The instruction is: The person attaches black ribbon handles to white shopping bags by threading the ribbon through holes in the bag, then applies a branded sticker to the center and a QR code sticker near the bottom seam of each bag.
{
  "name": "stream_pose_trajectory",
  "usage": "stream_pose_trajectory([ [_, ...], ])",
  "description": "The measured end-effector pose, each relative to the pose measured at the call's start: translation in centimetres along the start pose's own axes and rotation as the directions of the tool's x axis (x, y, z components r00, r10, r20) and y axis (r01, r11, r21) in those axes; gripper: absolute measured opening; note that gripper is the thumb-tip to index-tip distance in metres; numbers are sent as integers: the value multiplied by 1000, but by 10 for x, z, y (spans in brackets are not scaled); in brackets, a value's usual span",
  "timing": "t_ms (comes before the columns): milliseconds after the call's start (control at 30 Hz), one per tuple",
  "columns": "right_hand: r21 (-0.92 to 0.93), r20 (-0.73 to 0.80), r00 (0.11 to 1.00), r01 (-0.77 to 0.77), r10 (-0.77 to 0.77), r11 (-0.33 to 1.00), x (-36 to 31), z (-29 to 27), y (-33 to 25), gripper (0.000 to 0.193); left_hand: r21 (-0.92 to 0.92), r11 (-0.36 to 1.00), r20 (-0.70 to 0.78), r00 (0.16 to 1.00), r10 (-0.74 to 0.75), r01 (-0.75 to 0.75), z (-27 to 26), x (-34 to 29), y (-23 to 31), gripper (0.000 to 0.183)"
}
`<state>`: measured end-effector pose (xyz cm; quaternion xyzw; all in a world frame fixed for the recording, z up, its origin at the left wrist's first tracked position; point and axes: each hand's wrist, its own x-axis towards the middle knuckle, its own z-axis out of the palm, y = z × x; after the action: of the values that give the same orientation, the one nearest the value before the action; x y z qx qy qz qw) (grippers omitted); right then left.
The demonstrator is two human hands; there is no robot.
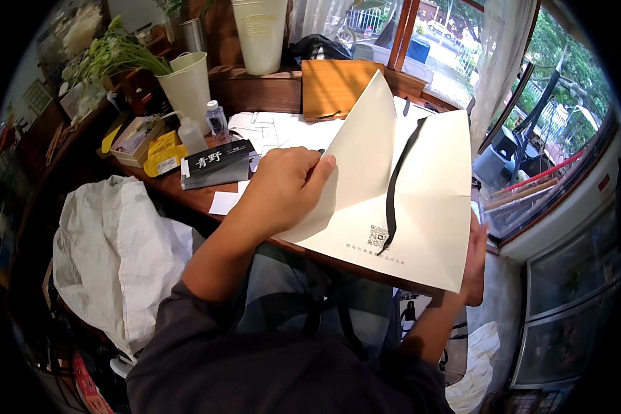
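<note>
Left grip [283, 186] pinches the cream paper [435, 196]; right grip [475, 257] partly hidden, can't tell. Best: light pressure, follow creases, black ribbon [392, 200] clear of folds.

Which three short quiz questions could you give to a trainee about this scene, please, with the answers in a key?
1. Which hand is at the right edge of the creased cream paper sheet?
2. True or false: a narrow black ribbon lies across the sheet.
3. What leans in the tapered cream bucket near the clear plastic bottle: (a) green-stemmed plants, (b) brushes, (c) rolled paper?

Key: 1. The right hand. 2. True. 3. a.
</note>
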<state>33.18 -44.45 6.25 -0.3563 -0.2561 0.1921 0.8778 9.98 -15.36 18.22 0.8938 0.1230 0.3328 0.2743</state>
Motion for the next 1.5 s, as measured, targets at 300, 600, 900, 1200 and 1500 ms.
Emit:
stream_pose_trajectory([
  [300, -755, 81, 897, 340, -435, 561, -65, 65, -6, 119, -459, 888, -7, 1000, -16, 11, 1, 15, -20, 39],
  [600, -805, -171, 903, 104, -395, 585, -99, -73, 53, 110, -544, 839, -166, 980, -108, 0, 6, -18, -71, 43],
  [900, -952, 57, 743, 241, -667, 187, -133, -64, 94, 55, 266, 935, -25, 972, -235, 233, 49, -75, -235, 32],
  [1200, -686, 91, 967, 234, -239, 689, -170, -6, 146, 49, 332, 920, -138, 975, -173, 210, 72, -48, -249, 15],
  [1500, -632, 194, 950, 312, -245, 709, -140, 59, 130, 24, 562, 803, -132, 937, 323, -197, 109, 27, -266, 27],
])
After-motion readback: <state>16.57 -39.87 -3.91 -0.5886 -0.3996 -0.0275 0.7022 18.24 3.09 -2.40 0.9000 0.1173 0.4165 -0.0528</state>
